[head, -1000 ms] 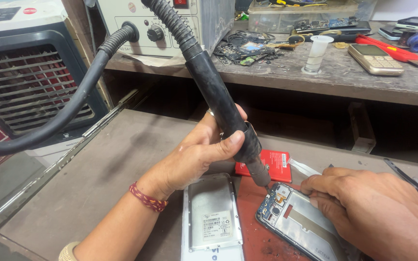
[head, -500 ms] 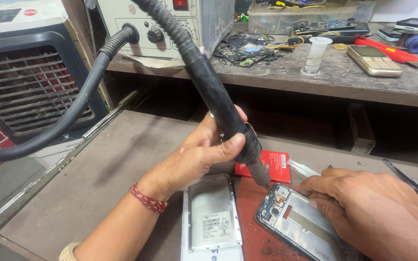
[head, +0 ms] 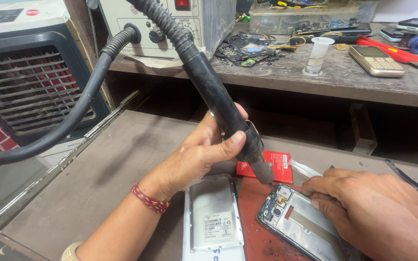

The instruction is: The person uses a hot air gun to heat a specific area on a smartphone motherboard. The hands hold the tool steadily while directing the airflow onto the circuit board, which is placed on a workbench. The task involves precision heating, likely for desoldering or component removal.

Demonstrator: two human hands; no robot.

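Hot-air wand [head: 218,104]: black, tube-shaped, on a ribbed black hose, tilted down to the right, its metal nozzle just above the top corner of the opened phone [head: 298,224]. Left hand [head: 201,152]: forearm rising from the lower left with a red braided wristband, fingers wrapped around the lower wand, thumb pressed along its near side; a firm closed grip. Right hand [head: 378,210]: entering from the lower right, palm down, fingers curled together and resting on the phone's right edge; whether they pinch a tool cannot be told. Phone: back off, circuit board showing, lying at a slant on a red-brown mat [head: 257,193] on the lower work surface. Metal-backed panel [head: 212,215]: flat, just left of the phone. Red card [head: 274,164]: behind the nozzle. Rework station [head: 170,21]: on the upper bench [head: 344,84], at the hose's far end.
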